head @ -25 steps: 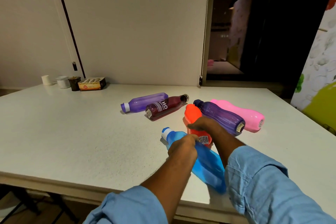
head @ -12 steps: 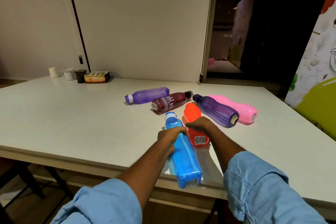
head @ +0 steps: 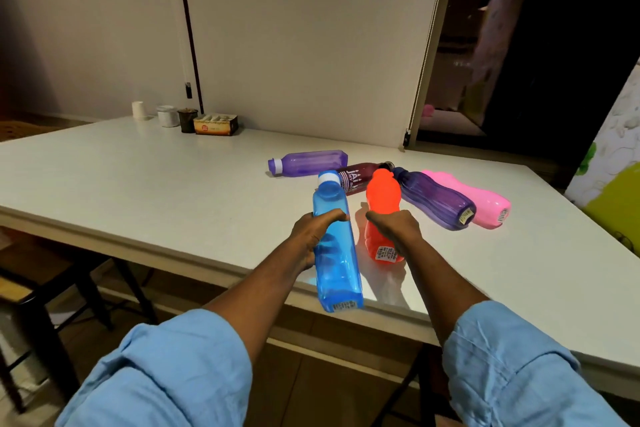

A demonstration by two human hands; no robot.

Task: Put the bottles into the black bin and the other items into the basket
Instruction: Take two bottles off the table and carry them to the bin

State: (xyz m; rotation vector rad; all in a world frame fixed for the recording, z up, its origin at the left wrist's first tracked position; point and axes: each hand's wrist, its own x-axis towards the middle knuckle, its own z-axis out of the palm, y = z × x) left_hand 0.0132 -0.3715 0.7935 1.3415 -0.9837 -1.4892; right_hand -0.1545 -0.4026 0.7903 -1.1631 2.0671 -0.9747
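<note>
My left hand [head: 313,234] grips a blue bottle [head: 337,263] with a white cap, lifted and tilted over the table's near edge. My right hand [head: 394,229] is closed around the middle of an orange bottle [head: 382,199], cap pointing away. Behind them lie a light purple bottle [head: 311,162], a dark red labelled bottle [head: 356,178], a dark purple bottle [head: 434,199] and a pink bottle [head: 476,199] on the white table [head: 156,191]. No black bin or basket is in view.
At the table's far left corner stand a white cup [head: 138,110], a white jar [head: 167,115], a dark cup [head: 187,120] and a small box [head: 215,124]. A dark chair [head: 41,302] sits below the table's left edge. A dark doorway opens at the right.
The blue bottle has come up off the table in my left hand and now points away from me. My right hand has closed around the orange bottle and raised it slightly.
</note>
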